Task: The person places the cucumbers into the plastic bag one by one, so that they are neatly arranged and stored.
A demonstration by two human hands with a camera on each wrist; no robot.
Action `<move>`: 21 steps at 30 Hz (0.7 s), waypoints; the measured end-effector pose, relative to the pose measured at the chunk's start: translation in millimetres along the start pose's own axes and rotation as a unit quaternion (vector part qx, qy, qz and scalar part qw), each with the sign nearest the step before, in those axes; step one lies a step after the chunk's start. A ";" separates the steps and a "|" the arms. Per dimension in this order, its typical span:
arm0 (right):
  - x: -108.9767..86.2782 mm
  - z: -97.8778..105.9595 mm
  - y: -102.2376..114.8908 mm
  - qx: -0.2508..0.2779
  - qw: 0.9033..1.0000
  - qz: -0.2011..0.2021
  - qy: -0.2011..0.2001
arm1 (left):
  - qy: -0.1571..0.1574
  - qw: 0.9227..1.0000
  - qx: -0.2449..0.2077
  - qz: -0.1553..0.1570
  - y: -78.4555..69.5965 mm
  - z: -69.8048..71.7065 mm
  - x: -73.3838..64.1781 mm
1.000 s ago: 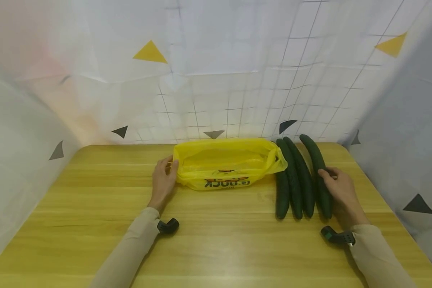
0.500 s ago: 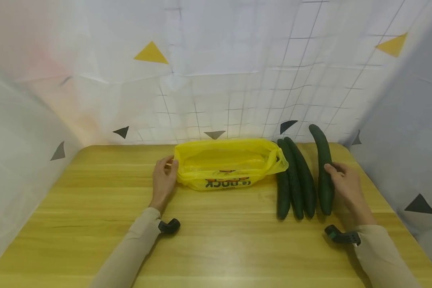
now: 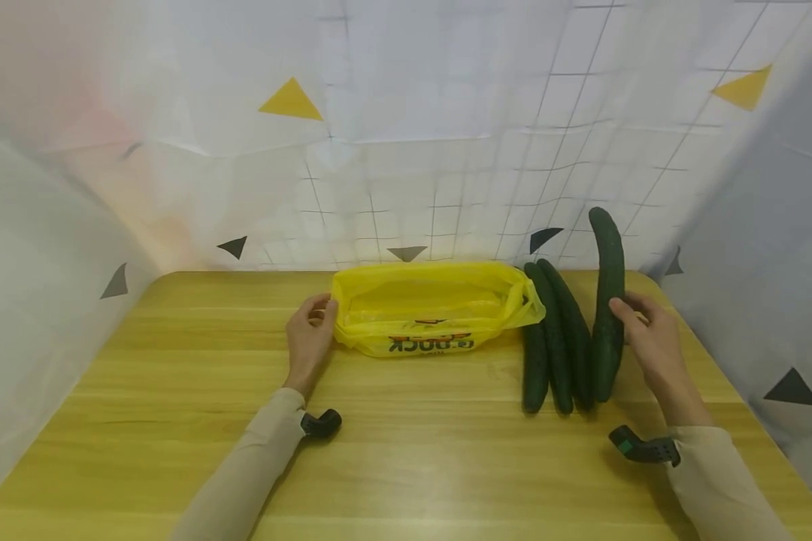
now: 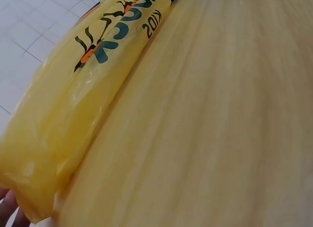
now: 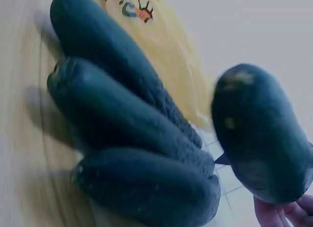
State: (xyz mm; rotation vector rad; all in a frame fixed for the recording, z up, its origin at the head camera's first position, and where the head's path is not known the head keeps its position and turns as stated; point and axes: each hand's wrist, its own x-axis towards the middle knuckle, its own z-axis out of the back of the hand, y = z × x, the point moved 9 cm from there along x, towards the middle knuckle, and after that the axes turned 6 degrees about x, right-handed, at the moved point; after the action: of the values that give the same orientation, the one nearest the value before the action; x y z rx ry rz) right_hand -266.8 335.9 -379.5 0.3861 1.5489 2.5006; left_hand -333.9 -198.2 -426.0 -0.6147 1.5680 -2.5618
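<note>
A yellow plastic bag (image 3: 433, 342) with printed letters lies with its mouth spread wide at the back middle of the table. My left hand (image 3: 311, 336) pinches the bag's left end between thumb and fingers; its fingertips (image 4: 9, 207) show at the lower left in the left wrist view. On the right, my right hand (image 3: 655, 342) grips a long dark green cucumber (image 3: 607, 308) around its middle, raised and tilted with the far end up. Three more cucumbers (image 5: 132, 114) lie side by side on the table, just left of the held one and against the bag's right end.
The wooden table (image 3: 406, 466) ends at a white sheet backdrop (image 3: 413, 173) with grid lines and triangles. White side sheets flank the table. A black wrist device (image 3: 321, 423) sits on the left sleeve, another device (image 3: 643, 445) on the right.
The cucumber in my right hand has come up off the table, its far end rising, after shifting away from the other three. My left hand stays at the bag's left end.
</note>
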 end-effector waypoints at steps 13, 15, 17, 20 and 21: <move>-10.1 -8.9 31.5 0.069 0.996 0.054 -0.026 | -0.004 1.000 -0.008 0.005 1.7 4.1 -1.9; -10.1 -8.9 35.1 0.075 0.994 0.067 -0.032 | -0.004 1.000 -0.005 0.000 1.3 3.7 -0.4; -10.0 -8.3 37.5 0.089 0.993 0.074 -0.038 | -0.004 1.000 -0.005 -0.002 0.8 3.0 0.6; -10.1 -6.4 40.3 0.104 0.990 0.081 -0.046 | -0.004 1.000 -0.007 -0.006 0.2 1.7 1.6; -10.3 -5.8 40.9 0.113 0.989 0.080 -0.049 | -0.003 1.000 -0.009 -0.006 0.0 1.1 1.6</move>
State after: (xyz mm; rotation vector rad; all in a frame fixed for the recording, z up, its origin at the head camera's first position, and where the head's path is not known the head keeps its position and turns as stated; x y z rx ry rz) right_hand -259.3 309.9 -346.6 0.6812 1.8336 2.3813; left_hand -335.0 -199.5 -425.1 -0.6342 1.5922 -2.5556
